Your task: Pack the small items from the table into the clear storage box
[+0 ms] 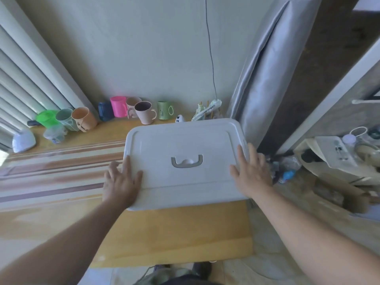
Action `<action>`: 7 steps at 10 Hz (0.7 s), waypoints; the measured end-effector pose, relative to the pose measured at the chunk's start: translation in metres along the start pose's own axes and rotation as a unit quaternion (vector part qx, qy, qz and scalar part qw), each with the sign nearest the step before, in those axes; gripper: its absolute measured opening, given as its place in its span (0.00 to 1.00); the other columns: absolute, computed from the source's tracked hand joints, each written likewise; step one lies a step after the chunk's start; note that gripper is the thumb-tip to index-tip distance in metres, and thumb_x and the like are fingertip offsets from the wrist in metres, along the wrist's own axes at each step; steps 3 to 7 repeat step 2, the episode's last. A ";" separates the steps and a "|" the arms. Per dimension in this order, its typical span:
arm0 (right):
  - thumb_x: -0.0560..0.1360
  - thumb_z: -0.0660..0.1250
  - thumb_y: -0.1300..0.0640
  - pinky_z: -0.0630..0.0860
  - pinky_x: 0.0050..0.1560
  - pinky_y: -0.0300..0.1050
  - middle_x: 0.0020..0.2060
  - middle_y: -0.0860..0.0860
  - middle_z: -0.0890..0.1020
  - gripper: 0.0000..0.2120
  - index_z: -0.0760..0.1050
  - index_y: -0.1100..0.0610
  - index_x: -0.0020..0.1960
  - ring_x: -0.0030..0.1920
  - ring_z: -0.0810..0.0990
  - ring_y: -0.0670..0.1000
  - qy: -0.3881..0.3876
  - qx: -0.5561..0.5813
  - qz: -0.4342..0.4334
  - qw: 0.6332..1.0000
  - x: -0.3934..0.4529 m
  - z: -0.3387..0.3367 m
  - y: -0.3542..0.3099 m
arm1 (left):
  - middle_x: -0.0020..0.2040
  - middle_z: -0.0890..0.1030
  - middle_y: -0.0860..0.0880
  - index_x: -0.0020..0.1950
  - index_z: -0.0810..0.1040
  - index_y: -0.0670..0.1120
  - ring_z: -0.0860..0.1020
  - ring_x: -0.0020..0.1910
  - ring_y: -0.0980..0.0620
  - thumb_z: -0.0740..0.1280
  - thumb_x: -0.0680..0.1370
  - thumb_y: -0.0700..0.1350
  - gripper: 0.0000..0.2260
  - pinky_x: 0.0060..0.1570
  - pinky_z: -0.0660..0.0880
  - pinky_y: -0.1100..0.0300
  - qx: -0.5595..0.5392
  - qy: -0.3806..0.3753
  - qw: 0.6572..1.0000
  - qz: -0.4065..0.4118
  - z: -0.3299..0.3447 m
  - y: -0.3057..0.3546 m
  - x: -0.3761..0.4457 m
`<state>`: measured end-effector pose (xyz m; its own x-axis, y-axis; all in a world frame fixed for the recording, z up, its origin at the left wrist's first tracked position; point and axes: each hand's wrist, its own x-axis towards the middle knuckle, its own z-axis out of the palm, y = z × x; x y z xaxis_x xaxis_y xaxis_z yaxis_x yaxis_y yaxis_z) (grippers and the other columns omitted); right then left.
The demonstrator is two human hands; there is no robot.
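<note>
The storage box stands on the wooden table (174, 233) with its white lid (181, 145) on top, so its inside is hidden. A grey handle (186, 161) lies flat in the lid's middle. My left hand (120, 183) rests on the lid's left edge with fingers spread and straight. My right hand (251, 171) rests flat on the lid's right edge, fingers extended. Along the table's back stand several plastic mugs: pink (118, 106), beige-pink (144, 113), light green (164, 110), orange (83, 119), dark blue (104, 111).
A green bowl (46, 118) and a clear cup (54, 133) sit at the back left. A striped cloth (57, 171) covers the table's left. A wipes packet (207, 111) leans behind the box. A grey covered appliance (273, 68) stands right; clutter lies on the floor at right.
</note>
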<state>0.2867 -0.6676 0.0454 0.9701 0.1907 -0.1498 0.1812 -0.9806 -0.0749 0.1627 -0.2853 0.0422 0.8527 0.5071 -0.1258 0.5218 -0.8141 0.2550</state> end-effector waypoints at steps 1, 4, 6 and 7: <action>0.82 0.44 0.35 0.54 0.78 0.67 0.84 0.49 0.42 0.33 0.45 0.44 0.84 0.82 0.44 0.62 -0.059 -0.042 -0.051 0.996 0.000 -0.007 -0.014 | 0.83 0.56 0.46 0.83 0.55 0.61 0.58 0.80 0.39 0.48 0.82 0.68 0.30 0.76 0.57 0.43 0.120 0.019 0.977 0.177 0.008 -0.004 -0.010; 0.82 0.48 0.34 0.49 0.79 0.68 0.84 0.46 0.38 0.34 0.43 0.43 0.84 0.83 0.37 0.62 -0.111 -0.025 -0.080 0.990 -0.010 -0.009 -0.030 | 0.78 0.69 0.42 0.81 0.64 0.55 0.72 0.74 0.37 0.52 0.80 0.68 0.32 0.70 0.66 0.39 0.147 -0.017 0.944 0.296 0.034 -0.023 -0.037; 0.82 0.48 0.34 0.49 0.79 0.68 0.84 0.46 0.38 0.34 0.43 0.43 0.84 0.83 0.37 0.62 -0.111 -0.025 -0.080 0.990 -0.010 -0.009 -0.030 | 0.78 0.69 0.42 0.81 0.64 0.55 0.72 0.74 0.37 0.52 0.80 0.68 0.32 0.70 0.66 0.39 0.147 -0.017 0.944 0.296 0.034 -0.023 -0.037; 0.82 0.48 0.34 0.49 0.79 0.68 0.84 0.46 0.38 0.34 0.43 0.43 0.84 0.83 0.37 0.62 -0.111 -0.025 -0.080 0.990 -0.010 -0.009 -0.030 | 0.78 0.69 0.42 0.81 0.64 0.55 0.72 0.74 0.37 0.52 0.80 0.68 0.32 0.70 0.66 0.39 0.147 -0.017 0.944 0.296 0.034 -0.023 -0.037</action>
